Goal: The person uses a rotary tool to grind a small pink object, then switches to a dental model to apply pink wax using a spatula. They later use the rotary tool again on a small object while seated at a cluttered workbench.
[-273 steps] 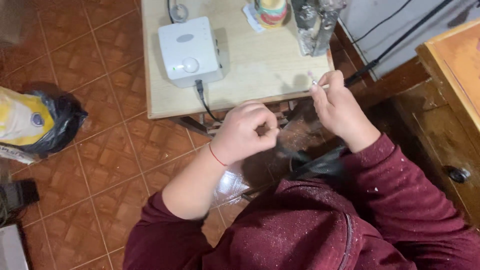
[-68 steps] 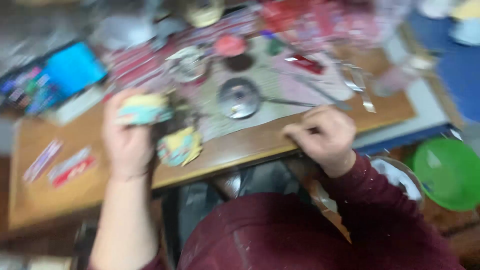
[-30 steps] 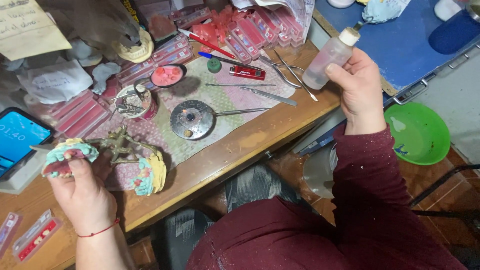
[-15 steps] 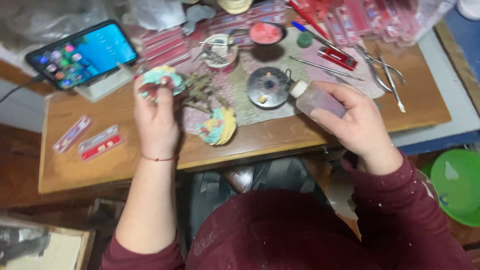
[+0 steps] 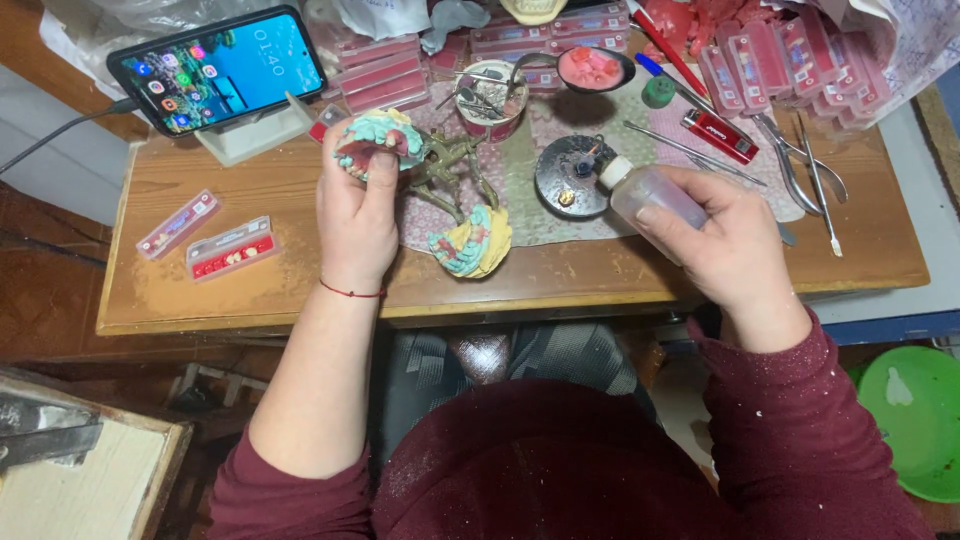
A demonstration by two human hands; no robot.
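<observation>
Here the left hand is raised over the wooden bench, wrist straight and forearm running back toward the body, its fingers and thumb closed around a teal-and-pink denture cast held just above the patterned mat. The right hand reaches in from the other side, fingers wrapped around a small clear bottle tipped sideways, nozzle pointing at the round dark dish. A second cast lies between both hands, near the bench's front edge.

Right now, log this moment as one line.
left hand: holds dental model | right hand: tilts squeeze bottle toward round metal dish
</observation>
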